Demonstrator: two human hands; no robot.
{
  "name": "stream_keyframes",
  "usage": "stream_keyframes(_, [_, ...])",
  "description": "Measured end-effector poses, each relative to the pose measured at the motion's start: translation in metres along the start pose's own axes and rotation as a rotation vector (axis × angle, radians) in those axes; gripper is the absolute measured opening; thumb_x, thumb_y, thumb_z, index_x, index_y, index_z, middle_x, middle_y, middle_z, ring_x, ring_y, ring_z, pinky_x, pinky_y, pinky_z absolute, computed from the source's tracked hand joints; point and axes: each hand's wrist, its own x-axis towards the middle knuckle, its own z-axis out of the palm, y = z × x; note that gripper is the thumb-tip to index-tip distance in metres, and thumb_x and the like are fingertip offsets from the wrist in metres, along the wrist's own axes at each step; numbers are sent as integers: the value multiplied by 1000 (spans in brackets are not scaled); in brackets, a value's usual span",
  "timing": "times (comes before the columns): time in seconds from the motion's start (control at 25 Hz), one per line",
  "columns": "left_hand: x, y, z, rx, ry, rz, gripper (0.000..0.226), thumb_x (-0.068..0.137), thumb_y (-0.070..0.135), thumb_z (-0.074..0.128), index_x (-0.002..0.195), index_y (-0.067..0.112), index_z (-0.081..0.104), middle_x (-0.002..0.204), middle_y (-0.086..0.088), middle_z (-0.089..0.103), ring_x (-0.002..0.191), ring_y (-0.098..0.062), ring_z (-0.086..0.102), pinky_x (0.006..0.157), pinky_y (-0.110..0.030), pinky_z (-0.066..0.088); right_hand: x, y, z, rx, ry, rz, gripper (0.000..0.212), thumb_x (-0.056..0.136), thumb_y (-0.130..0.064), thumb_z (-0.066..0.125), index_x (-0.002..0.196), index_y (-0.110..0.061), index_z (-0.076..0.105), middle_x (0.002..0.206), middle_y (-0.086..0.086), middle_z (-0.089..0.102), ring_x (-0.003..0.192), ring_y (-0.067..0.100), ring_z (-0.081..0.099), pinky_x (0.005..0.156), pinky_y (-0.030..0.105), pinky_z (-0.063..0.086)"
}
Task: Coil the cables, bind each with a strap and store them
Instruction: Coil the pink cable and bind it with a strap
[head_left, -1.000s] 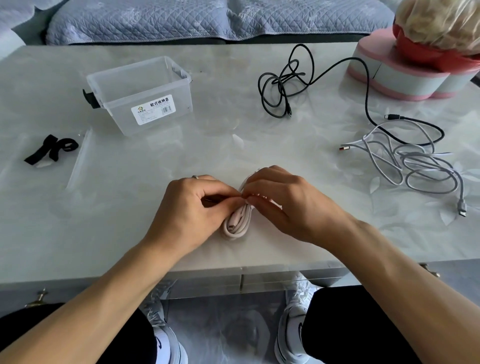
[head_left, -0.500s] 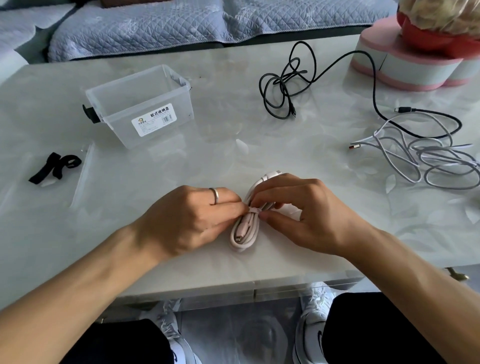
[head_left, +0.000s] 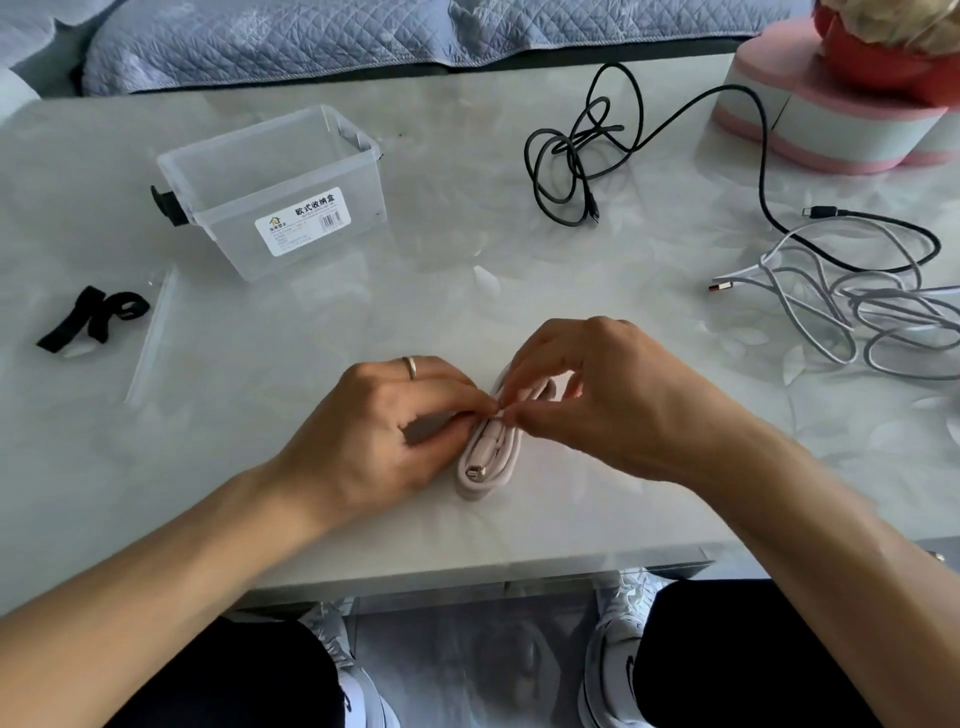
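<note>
A coiled pale pink cable (head_left: 485, 462) lies on the table near the front edge, its metal plug showing inside the loop. My left hand (head_left: 384, 431) and my right hand (head_left: 602, 395) meet over its middle, fingertips pinching at the same spot on the bundle; whatever is pinched there is too small to make out. A loose black cable (head_left: 582, 156) sprawls at the back centre and runs right. A tangled grey-white cable (head_left: 857, 312) lies at the right. Black straps (head_left: 93, 317) rest at the far left. A clear plastic storage box (head_left: 270, 182) stands open at back left.
A pink and pale blue heart-shaped box (head_left: 831, 119) with a red pot on it stands at the back right corner. A quilted blue sofa cover (head_left: 415, 36) runs behind the table. My knees and white shoes show under the front edge.
The camera has tilted slightly. My right hand's fingers have lifted higher off the bundle while both hands keep pinching at its middle.
</note>
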Motion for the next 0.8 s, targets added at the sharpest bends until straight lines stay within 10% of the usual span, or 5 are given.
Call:
stream_keyframes(0.52, [-3, 50, 8, -273, 142, -658, 7, 78, 21, 80, 83, 26, 80, 78, 12, 74, 75, -5, 70, 72, -22, 53, -23, -22, 4, -194, -17, 123, 6, 89, -34, 66, 94, -32, 68, 102, -9, 53, 99, 13, 55, 89, 29, 45])
stream_keyframes(0.8, [-1, 59, 6, -298, 154, -663, 8, 77, 15, 82, 81, 22, 80, 78, 11, 73, 73, -6, 71, 70, -24, 54, -34, -27, 17, -183, 16, 132, 16, 96, -32, 54, 103, -20, 63, 111, 1, 50, 97, 25, 60, 90, 40, 48])
